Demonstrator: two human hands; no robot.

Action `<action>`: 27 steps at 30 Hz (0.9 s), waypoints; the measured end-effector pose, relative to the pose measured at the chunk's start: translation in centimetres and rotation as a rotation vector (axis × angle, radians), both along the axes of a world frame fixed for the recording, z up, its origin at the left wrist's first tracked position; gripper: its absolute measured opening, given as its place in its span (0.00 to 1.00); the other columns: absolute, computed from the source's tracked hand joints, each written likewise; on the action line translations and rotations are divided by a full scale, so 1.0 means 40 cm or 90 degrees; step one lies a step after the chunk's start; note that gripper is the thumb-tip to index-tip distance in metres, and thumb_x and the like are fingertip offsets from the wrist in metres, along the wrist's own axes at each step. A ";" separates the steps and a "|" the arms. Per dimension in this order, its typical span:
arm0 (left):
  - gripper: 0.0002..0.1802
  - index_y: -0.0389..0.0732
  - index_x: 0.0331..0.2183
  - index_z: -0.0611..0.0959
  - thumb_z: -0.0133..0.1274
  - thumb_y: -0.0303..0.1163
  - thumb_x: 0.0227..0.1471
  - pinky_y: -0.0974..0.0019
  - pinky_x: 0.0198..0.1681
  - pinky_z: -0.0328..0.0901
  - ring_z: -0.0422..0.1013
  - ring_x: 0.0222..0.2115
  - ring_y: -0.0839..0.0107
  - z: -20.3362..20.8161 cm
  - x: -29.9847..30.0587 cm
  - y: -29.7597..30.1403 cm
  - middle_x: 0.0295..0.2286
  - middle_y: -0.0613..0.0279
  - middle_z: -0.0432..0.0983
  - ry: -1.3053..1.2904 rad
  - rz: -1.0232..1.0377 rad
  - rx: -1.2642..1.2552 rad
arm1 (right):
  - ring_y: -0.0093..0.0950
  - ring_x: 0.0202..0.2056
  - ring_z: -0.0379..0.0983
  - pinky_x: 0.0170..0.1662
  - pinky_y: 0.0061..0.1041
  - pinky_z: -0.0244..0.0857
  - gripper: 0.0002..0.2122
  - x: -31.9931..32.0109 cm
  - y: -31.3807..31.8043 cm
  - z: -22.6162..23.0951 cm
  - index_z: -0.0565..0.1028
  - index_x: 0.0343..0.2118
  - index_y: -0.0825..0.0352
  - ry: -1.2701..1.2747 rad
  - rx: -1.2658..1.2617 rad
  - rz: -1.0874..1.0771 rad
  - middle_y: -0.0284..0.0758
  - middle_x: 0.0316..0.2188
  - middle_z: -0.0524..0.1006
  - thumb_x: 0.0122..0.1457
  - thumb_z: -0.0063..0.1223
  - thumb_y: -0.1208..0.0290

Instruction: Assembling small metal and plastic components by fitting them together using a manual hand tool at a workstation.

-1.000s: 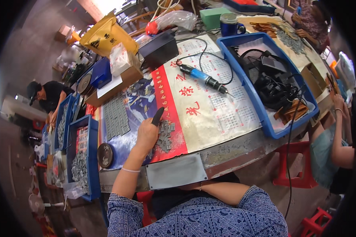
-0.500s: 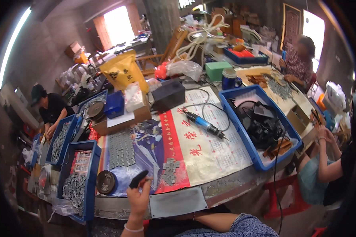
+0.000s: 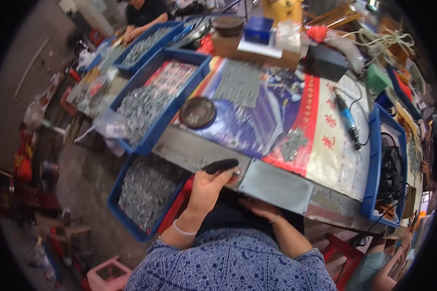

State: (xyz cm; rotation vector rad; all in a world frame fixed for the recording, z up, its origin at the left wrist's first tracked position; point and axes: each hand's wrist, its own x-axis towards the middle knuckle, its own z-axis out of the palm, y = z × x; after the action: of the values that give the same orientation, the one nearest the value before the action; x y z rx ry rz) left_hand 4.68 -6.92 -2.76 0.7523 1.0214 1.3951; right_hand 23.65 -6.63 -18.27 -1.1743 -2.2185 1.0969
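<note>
My left hand [image 3: 207,190] is held over the table's front edge, with a black cover on one finger. Its thumb and fingers are pinched together; a tiny greyish glint shows at the tips, too small to name. Lower down, my right hand [image 3: 260,208] is at the table's edge beneath a flat grey metal plate [image 3: 277,186]; its fingers are hidden. Small grey metal pieces fill a low blue tray [image 3: 115,206] left of my lap. Beyond my left hand is a dark round tin [image 3: 197,112]. Rows of grey pieces [image 3: 238,83] and a loose pile [image 3: 294,144] lie on the printed sheet.
Another blue tray [image 3: 162,127] of grey pieces stands at the table's left, a plastic bag [image 3: 110,125] hanging by it. A blue corded rotary tool [image 3: 348,123] lies on the right. Beyond it, a blue tray [image 3: 374,167] holds black cables. Co-workers sit at far left and right.
The view has swung down and left, bringing the low tray and my lap into sight. My right hand now shows at the table edge. My left hand is still pinched.
</note>
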 end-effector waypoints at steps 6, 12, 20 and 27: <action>0.13 0.34 0.44 0.80 0.52 0.22 0.56 0.71 0.38 0.72 0.77 0.34 0.72 -0.043 -0.038 -0.045 0.34 0.58 0.80 -0.038 -0.001 -0.021 | 0.13 0.21 0.65 0.24 0.16 0.58 0.07 -0.020 -0.096 0.178 0.73 0.26 0.67 0.285 -0.380 -0.051 0.25 0.18 0.72 0.56 0.59 0.72; 0.12 0.34 0.44 0.81 0.52 0.25 0.57 0.73 0.39 0.71 0.76 0.35 0.75 -0.058 -0.041 -0.092 0.35 0.60 0.80 0.043 -0.022 -0.015 | 0.14 0.23 0.67 0.27 0.16 0.61 0.04 -0.029 -0.120 0.305 0.75 0.32 0.69 0.403 -0.254 -0.188 0.26 0.22 0.74 0.56 0.58 0.76; 0.11 0.33 0.44 0.79 0.50 0.22 0.58 0.71 0.42 0.71 0.75 0.37 0.74 -0.070 -0.027 -0.132 0.36 0.58 0.79 0.015 -0.045 -0.031 | 0.14 0.28 0.68 0.32 0.15 0.62 0.09 -0.099 -0.078 0.336 0.74 0.38 0.68 0.349 -0.133 -0.229 0.27 0.30 0.77 0.54 0.59 0.79; 0.11 0.33 0.43 0.80 0.50 0.20 0.57 0.75 0.41 0.69 0.73 0.36 0.80 -0.067 -0.017 -0.169 0.36 0.65 0.78 0.081 -0.008 -0.052 | 0.28 0.22 0.73 0.26 0.25 0.65 0.07 -0.110 -0.067 0.281 0.77 0.30 0.68 0.294 -0.063 -0.182 0.36 0.21 0.77 0.49 0.62 0.75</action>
State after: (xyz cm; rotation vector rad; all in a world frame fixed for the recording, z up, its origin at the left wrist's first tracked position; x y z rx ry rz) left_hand 4.00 -13.67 -5.44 0.7926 1.1636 1.3007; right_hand 19.25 -9.32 -7.04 -1.1005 -1.6120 1.2188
